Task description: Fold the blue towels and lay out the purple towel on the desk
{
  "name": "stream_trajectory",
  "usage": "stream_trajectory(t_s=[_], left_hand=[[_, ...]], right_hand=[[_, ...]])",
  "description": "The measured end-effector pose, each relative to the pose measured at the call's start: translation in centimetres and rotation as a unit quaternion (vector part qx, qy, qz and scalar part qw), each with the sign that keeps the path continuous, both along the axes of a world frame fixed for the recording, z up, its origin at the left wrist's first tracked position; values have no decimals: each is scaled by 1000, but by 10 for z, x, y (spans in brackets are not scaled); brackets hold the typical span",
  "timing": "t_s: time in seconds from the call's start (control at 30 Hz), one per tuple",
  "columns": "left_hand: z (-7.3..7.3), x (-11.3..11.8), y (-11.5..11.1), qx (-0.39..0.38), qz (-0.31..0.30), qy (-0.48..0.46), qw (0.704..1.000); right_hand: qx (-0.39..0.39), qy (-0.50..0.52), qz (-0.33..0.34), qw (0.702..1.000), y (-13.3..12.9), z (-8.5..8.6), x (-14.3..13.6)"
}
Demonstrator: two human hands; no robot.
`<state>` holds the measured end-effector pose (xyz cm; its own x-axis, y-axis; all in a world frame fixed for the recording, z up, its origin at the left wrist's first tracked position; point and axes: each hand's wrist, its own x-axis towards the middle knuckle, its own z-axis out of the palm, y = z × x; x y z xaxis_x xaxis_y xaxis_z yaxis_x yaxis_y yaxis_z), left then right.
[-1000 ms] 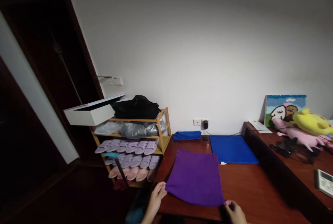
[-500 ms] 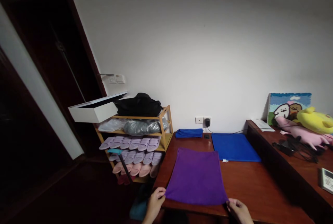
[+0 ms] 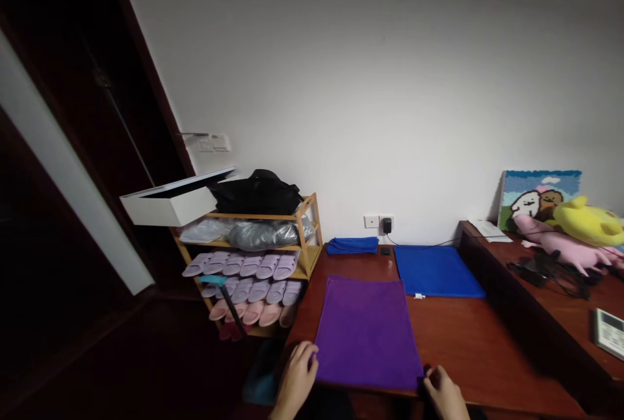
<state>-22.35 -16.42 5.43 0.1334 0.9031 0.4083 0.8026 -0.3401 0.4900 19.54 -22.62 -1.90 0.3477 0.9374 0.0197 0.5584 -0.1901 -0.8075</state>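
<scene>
A purple cloth (image 3: 365, 332) lies spread flat on the reddish-brown table (image 3: 487, 348), its near edge along the table's front edge. My left hand (image 3: 299, 371) is at the cloth's left edge near the front corner, fingers curled and pinching the purple edge. At the near right corner is my right hand (image 3: 443, 391), with thumb and fingertips closed on the cloth. Behind and to the right lies a flat blue cloth (image 3: 439, 270) with a small white tag. A folded blue cloth (image 3: 353, 246) rests at the table's back left.
A wooden rack (image 3: 307, 251) with slippers, plastic-wrapped items and a black bag (image 3: 258, 192) stands left of the table. To the right, a raised desk (image 3: 541, 290) holds plush toys (image 3: 560, 248), cables and a picture. A black plug (image 3: 387, 225) sits in the wall socket.
The purple cloth's near edge has come down flatter and straighter along the table front. My left hand has moved slightly right and up the cloth's side. The view has shifted a little.
</scene>
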Motion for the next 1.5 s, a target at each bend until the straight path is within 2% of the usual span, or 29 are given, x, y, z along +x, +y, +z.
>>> stream_trajectory(t_s=[0.07, 0.13, 0.23, 0.33, 0.43, 0.53, 0.6, 0.67, 0.73, 0.87, 0.93, 1.0, 1.07, 1.17, 1.23, 1.3, 1.33, 1.43, 1.5], left_hand=[[9, 25, 9, -2, -47, 52, 998], [11, 48, 20, -14, -75, 102, 992], [-1, 68, 34, -49, -87, 169, 981], [-22, 65, 38, -82, -79, 214, 970], [-37, 52, 31, -83, -75, 230, 967], [-41, 38, 21, -89, -88, 230, 965], [-40, 32, 17, -93, -99, 226, 965], [-39, 33, 19, -92, -96, 219, 967], [-35, 43, 28, -83, -85, 212, 970], [-28, 92, 56, -55, -103, 207, 971], [-29, 115, 70, -62, -115, 210, 969], [-33, 124, 80, -80, -104, 210, 969], [-42, 115, 86, -93, -81, 207, 970], [-54, 80, 92, -102, -29, 208, 972], [-58, 58, 95, -100, -3, 210, 972], [-58, 50, 101, -90, 5, 208, 974], [-56, 53, 106, -80, 5, 205, 976], [-50, 85, 124, -44, -23, 194, 980], [-50, 113, 138, -36, -59, 195, 978]], right_hand=[[35, -115, 6, 993, -1, 4, -5], [74, -204, 18, 976, 4, 10, -18], [118, -245, 59, 960, 22, 14, -48], [115, -260, 95, 954, 38, 1, -73], [65, -277, 121, 951, 42, -20, -79], [28, -274, 133, 952, 35, -35, -71], [8, -263, 130, 956, 32, -37, -66], [1, -251, 120, 961, 35, -29, -66], [20, -243, 113, 963, 47, -13, -75], [46, -249, 141, 957, 87, 23, -107], [18, -254, 166, 953, 104, 29, -117], [-7, -262, 167, 951, 114, 23, -117], [-16, -274, 141, 951, 114, 8, -105], [-15, -291, 106, 951, 109, -18, -77], [-17, -297, 95, 950, 110, -24, -64], [-13, -297, 88, 951, 120, -16, -63], [-7, -293, 89, 952, 128, -8, -68], [27, -275, 123, 953, 163, 20, -96], [25, -266, 165, 949, 185, 31, -115]])
